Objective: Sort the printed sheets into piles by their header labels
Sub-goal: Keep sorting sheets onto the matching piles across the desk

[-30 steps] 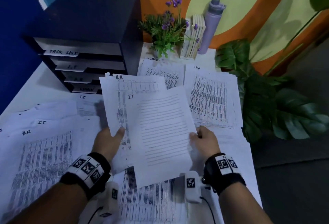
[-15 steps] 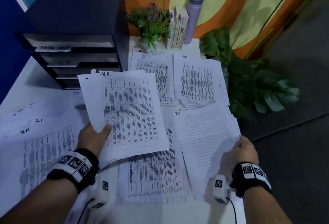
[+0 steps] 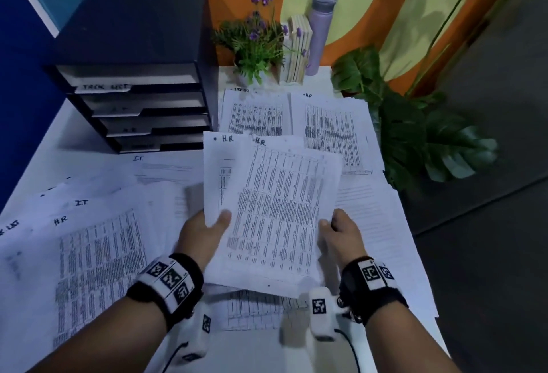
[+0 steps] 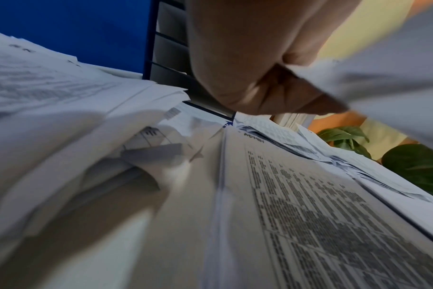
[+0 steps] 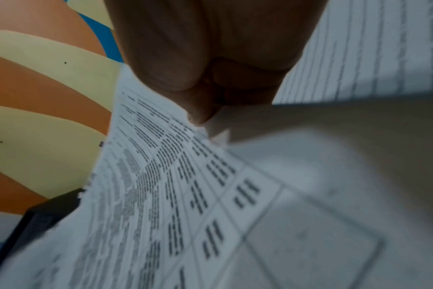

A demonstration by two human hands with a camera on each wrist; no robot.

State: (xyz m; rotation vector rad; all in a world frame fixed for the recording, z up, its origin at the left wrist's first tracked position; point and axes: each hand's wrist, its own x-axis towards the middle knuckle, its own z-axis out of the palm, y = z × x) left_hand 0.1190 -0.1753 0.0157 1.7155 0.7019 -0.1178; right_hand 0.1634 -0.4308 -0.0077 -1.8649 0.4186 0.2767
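Observation:
I hold a small stack of printed sheets above the table's middle. My left hand [image 3: 207,224] grips the stack's left edge; its rear sheet [image 3: 216,171] is headed "H.R". My right hand [image 3: 338,227] pinches the right edge of the top sheet [image 3: 281,209], a dense table also headed "H.R", fanned slightly to the right. In the right wrist view the fingers [image 5: 198,78] pinch that sheet [image 5: 173,185]. On the table lie a "TASK LIST" pile [image 3: 258,115], an "H.R" pile [image 3: 332,129], a lined sheet [image 3: 373,224] at right, and mixed sheets [image 3: 89,239] at left labelled "I.T" and "H.R".
A dark drawer unit [image 3: 133,76] with labelled trays stands at the back left. A potted purple flower [image 3: 258,40], books [image 3: 299,49] and a lilac bottle [image 3: 321,29] line the back edge. Large green leaves [image 3: 415,129] hang beside the table's right edge.
My right hand let go of the lined "I.T" sheet at the right and came back to pinch the top "H.R" sheet. The held stack shifted toward the middle.

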